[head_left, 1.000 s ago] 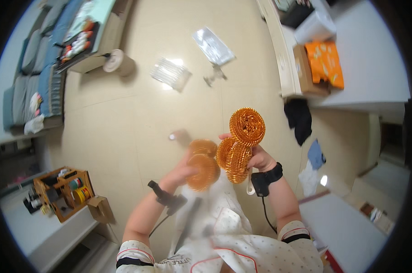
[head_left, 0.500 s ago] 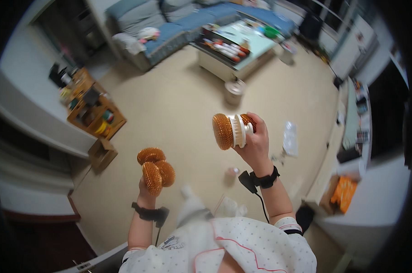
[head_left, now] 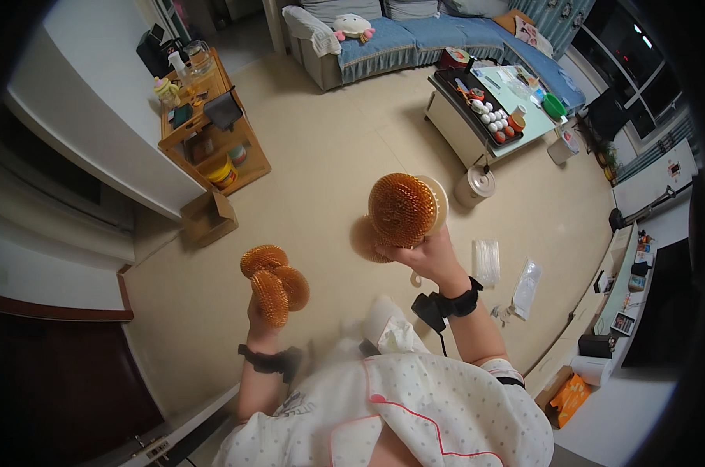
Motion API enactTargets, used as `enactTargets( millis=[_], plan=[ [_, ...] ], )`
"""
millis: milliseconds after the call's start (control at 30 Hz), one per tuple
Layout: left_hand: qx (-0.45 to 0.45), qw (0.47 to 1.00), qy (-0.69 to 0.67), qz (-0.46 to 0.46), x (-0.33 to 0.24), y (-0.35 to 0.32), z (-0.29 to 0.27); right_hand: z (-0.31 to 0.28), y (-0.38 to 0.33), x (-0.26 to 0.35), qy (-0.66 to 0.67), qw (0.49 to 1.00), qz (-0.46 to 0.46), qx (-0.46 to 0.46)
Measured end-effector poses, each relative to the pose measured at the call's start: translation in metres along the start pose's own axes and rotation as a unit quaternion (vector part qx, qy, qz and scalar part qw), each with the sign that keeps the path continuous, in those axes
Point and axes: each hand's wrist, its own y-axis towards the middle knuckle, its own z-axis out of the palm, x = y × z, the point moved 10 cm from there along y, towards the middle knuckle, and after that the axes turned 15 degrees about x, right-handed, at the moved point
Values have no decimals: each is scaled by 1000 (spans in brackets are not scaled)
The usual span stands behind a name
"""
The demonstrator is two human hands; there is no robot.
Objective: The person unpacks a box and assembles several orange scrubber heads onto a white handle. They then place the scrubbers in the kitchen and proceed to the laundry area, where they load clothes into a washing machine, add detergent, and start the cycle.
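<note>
**Spiky orange discs held apart in both hands**

Compared with half a second before, the view had turned further, so the sofa and the low table sat higher and more to the right, and the wooden shelf came into the upper left. Both hands stayed apart and kept their loads.

The right hand point(head_left: 430, 257) was closed around a cluster of round orange discs covered with short spikes point(head_left: 401, 208). One disc faced the camera, with a pale round backing behind it, and another showed lower left, partly hidden. The fingers gripped from below, probably so the spiky faces stayed away from the palm. The left hand point(head_left: 260, 315) was closed on three smaller spiky orange discs point(head_left: 274, 282), which fanned out above the fist, touching each other. This hand was mostly hidden under them, so I could not tell how the fingers lay. Each wrist wore a black strap; a cable hung from the right one.

Further out, on the beige tiled floor point(head_left: 321, 156), clear plastic bags point(head_left: 486, 261) lay near the right hand. A white bin with a lid point(head_left: 474, 185) stood beside the low table point(head_left: 492, 109). The blue sofa point(head_left: 414, 31) was behind, and the wooden shelf point(head_left: 212, 128) with a cardboard box point(head_left: 208, 218) stood near the wall.
</note>
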Motion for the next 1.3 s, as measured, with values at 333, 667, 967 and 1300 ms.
enactTargets(
  millis=[333,667,967,1300],
  plan=[
    [30,999,1,24,-58,213,-71,-34,166,-139,215,973,72,39],
    [-120,986,93,69,-143,416,-168,-72,466,-222,291,949,43,110],
    [-221,951,190,106,-208,591,-280,-30,766,-245,213,936,-27,280],
    [-110,986,79,96,-264,954,-372,-121,993,-374,236,953,41,185]
  ],
)
